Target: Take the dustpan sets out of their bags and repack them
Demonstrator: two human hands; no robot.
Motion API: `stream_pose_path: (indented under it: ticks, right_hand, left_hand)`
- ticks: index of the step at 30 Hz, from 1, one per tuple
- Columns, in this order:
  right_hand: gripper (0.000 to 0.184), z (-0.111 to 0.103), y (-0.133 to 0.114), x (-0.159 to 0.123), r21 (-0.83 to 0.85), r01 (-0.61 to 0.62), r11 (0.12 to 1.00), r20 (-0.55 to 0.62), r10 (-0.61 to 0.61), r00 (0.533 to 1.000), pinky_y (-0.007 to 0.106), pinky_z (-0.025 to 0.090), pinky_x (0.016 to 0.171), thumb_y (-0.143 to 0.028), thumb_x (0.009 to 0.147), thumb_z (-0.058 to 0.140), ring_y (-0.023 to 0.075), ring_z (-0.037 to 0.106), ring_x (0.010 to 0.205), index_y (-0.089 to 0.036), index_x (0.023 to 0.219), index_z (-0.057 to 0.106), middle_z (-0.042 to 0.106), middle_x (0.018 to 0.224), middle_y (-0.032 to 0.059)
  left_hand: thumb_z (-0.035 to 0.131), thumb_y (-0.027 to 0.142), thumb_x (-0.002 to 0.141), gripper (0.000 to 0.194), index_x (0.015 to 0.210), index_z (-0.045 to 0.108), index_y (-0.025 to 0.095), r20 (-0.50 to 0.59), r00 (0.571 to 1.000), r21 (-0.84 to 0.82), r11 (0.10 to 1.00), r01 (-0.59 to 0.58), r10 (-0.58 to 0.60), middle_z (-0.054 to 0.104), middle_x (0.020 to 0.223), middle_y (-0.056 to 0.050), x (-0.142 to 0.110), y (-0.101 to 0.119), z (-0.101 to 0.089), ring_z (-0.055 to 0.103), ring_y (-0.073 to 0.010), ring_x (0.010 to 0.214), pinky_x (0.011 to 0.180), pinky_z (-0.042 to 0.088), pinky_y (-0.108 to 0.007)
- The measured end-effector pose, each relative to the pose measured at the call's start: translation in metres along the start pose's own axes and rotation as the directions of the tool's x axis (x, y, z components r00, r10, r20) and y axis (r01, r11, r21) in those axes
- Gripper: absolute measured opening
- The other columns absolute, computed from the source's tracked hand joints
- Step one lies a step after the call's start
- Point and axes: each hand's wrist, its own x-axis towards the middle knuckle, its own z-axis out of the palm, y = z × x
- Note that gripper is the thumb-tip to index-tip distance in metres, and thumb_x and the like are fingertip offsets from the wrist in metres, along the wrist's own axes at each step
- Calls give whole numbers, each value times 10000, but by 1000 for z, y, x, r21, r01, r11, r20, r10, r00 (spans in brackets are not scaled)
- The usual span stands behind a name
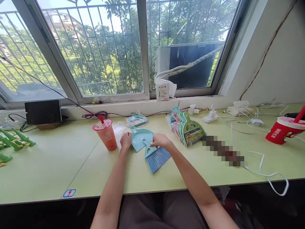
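A light-blue dustpan [140,135] lies on the table in front of me, its handle pointing toward the window. My left hand [125,140] is closed at the dustpan's left edge, fingers curled against it. Overlapping the dustpan's near side is a small hand brush [157,159] with a light-blue handle and blue bristles spread toward me. My right hand [160,140] pinches the brush's upper part from the right. Some of its fingers are hidden behind the hand itself.
A red drink cup with a straw [107,135] stands close to my left hand. Packed dustpan sets [190,130] lean together at right, another bagged set [137,120] behind. A tablet [43,112], green plastic pieces [17,140], white cables [274,175] and a red bucket cup [283,130] lie around.
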Motion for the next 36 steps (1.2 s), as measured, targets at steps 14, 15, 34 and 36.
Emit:
stream_pose_path:
  ticks: [14, 15, 34, 36]
  right_hand:
    - [169, 29, 40, 35, 111, 113, 987, -141, -97, 985, 240, 393, 659, -313, 714, 791, 192, 652, 903, -247, 860, 736, 730, 971, 13]
    - [166, 27, 43, 35, 181, 128, 975, -183, -95, 979, 238, 389, 655, -322, 722, 780, 183, 650, 894, -249, 863, 729, 730, 967, 4]
    - [418, 23, 47, 38, 512, 361, 780, -635, 60, 770, 380, 473, 895, -318, 797, 686, 275, 570, 1153, -194, 1189, 610, 628, 1250, 108]
    - [398, 22, 55, 40, 700, 373, 609, -464, -8, 886, 331, 496, 822, -392, 781, 685, 242, 630, 1020, -172, 1111, 664, 698, 1090, 74]
  left_hand:
    - [577, 284, 845, 164, 942, 645, 171, 21, 992, -39, 992, -122, 123, 637, 1124, -169, -10, 8, 9, 526, -318, 1159, 910, 403, -382]
    - [589, 269, 832, 130, 916, 632, 180, 22, 993, -177, 978, -107, 112, 649, 1093, -156, -9, 10, 10, 534, -311, 1143, 911, 401, -380]
    - [810, 445, 645, 500, 1052, 719, 169, 182, 898, -927, 375, 21, 399, 714, 996, -53, -35, 52, 10, 624, -210, 908, 803, 458, -298]
    - [804, 433, 658, 485, 1060, 724, 173, 188, 890, -926, 377, 20, 416, 715, 1001, -45, -37, 52, 8, 624, -197, 894, 787, 458, -285]
